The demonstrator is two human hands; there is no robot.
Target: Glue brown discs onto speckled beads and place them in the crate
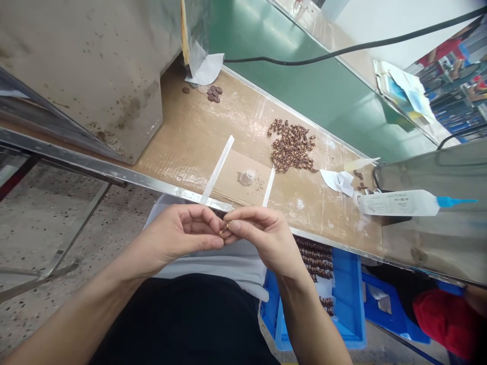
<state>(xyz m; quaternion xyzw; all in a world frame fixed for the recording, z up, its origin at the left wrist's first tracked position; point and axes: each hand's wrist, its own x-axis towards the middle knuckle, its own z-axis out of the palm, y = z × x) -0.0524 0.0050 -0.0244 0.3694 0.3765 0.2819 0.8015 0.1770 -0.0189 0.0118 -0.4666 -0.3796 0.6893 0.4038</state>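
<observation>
At the front edge of the workbench (182,157), my left hand (182,230) and my right hand (264,233) meet fingertip to fingertip. Between them is a small shiny copper-coloured piece (225,228), mostly hidden by the fingers. Both hands are closed in a pinch around it. Just beyond them, a cardboard sheet (232,167) lies between two white tape strips. On it stands a small clear cup (247,177), with tiny loose bits (259,186) scattered beside it. Farther back is a heap of small copper-brown parts (292,147).
Brown discs (214,94) lie at the back left, near a large metal box (95,66). A bottle with a blue nozzle (399,203) is at the right. Below, a blue crate (352,299) holds rows of parts. A person's red sleeve (445,319) shows lower right.
</observation>
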